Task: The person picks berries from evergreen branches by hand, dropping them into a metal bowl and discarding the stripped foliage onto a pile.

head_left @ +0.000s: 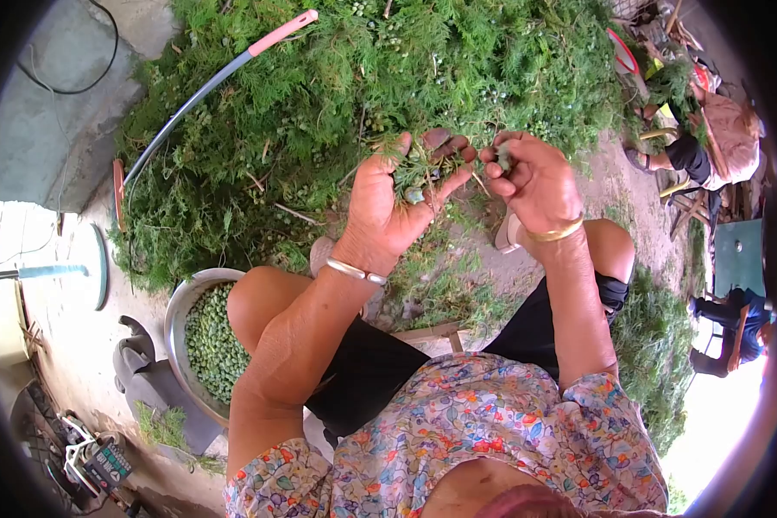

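My left hand, with a silver bracelet at the wrist, is closed around a small evergreen sprig bearing bluish-green cones. Close beside it, my right hand pinches a small pale green cone between thumb and fingers; a gold bangle is on that wrist. Both hands are raised in front of a large heap of cut evergreen branches. To the left of my knee stands a metal basin filled with many loose green cones.
A bent pipe with a pink end lies over the heap. At left are a fan, a grey plastic item and a stone block. Two other people sit at the right, one in a pinkish top, one in dark clothes.
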